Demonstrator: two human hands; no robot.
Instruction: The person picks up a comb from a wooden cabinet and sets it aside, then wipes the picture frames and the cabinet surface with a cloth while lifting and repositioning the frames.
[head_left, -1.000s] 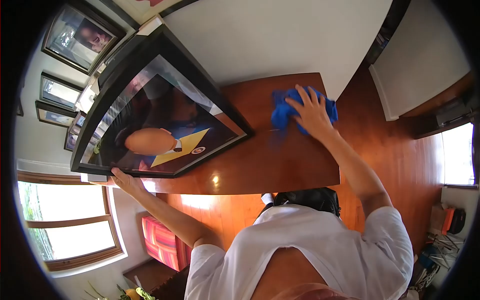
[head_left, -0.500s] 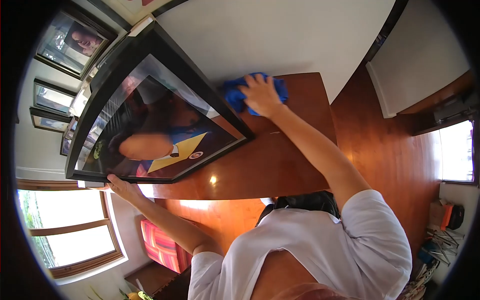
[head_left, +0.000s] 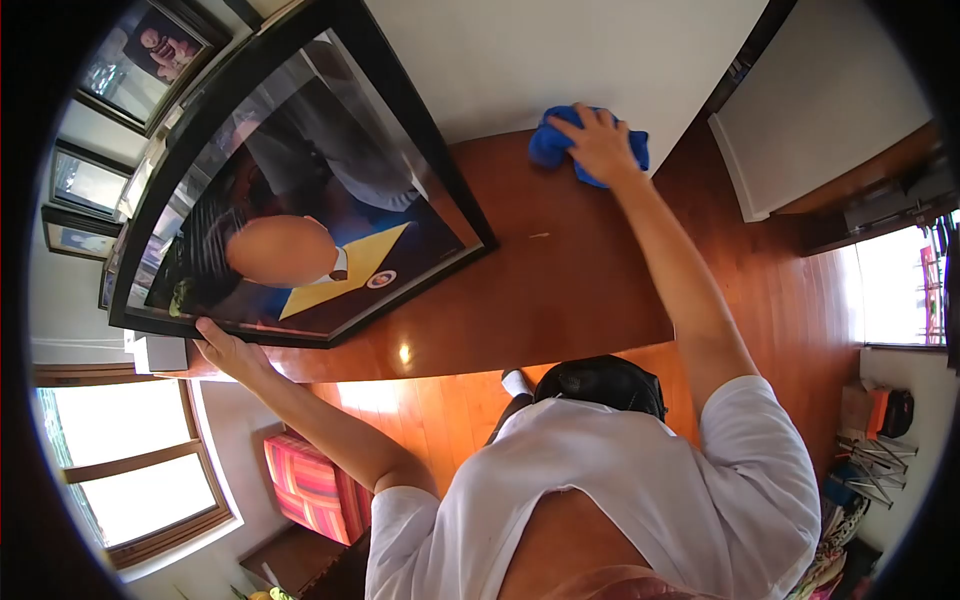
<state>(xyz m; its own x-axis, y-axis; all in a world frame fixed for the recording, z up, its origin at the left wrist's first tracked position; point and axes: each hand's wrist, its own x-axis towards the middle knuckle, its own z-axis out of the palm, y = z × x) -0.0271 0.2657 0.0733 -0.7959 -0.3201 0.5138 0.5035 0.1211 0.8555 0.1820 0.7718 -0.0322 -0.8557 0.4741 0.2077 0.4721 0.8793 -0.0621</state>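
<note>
A large black picture frame (head_left: 455, 190) with a glass front leans at the left of a polished brown wooden tabletop (head_left: 570, 290). My left hand (head_left: 232, 352) grips its lower left edge, thumb on the front and the other fingers hidden behind. Behind the glass is a portrait with a yellow part, and reflections cross it. At the tabletop's far right corner, my right hand (head_left: 604, 150) presses on a crumpled blue cloth (head_left: 555, 145), fingers bent over it. The cloth lies close to the white wall.
Smaller framed photos (head_left: 90, 180) stand behind the large frame at the left. A white wall (head_left: 580, 60) borders the tabletop's far side. Below left are a window (head_left: 140, 470) and a red striped cushion (head_left: 305, 485). Wooden floor (head_left: 725, 290) runs along the right.
My right hand and the blue cloth have moved right, away from the frame to the tabletop's far right corner. My left hand keeps its hold on the frame. The whole view has shifted slightly.
</note>
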